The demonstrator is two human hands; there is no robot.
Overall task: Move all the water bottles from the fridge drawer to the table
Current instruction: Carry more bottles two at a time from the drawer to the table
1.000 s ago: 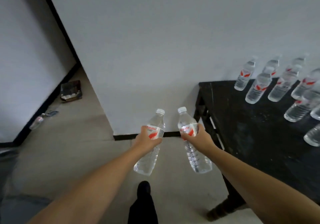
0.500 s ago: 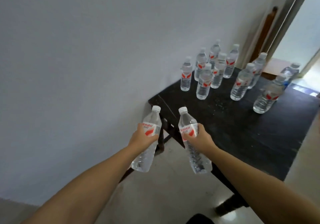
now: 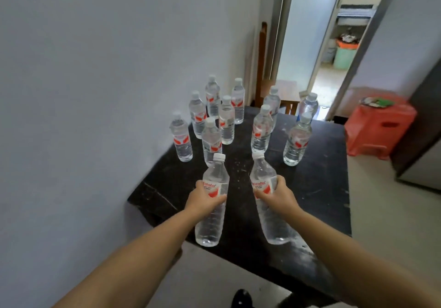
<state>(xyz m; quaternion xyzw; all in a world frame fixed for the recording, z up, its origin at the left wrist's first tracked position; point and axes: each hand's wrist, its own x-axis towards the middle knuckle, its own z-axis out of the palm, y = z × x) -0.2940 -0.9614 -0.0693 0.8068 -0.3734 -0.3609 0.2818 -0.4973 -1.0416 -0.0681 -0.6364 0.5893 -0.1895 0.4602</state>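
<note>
Both hands hold a bottle each: the left hand (image 3: 202,200) is wrapped around the label of the left water bottle (image 3: 212,202), and the right hand (image 3: 278,195) grasps the right water bottle (image 3: 267,200) in the same way. A second ago these two bottles hung over the floor, with the table off to the right; now they are over the near part of the black table (image 3: 317,195), upright and slightly leaning toward each other. I judge that their bottoms are not yet on the surface, but the view from above is poor for this, so they may be very close to it.

Beyond the hands, the bare middle of the table is free, and this looks like the natural place to put them down. Further back, a group of water bottles (image 3: 226,122) stands upright near the wall, with a few more on the right side, such as the bottle near the right edge (image 3: 297,140). So the carrying part of this trip is nearly finished, and only the setting down and letting go remain. The fridge drawer is not in view, so I cannot tell how many bottles are left there.

Behind the table, a red plastic stool (image 3: 379,126) stands by an open doorway (image 3: 338,33).
</note>
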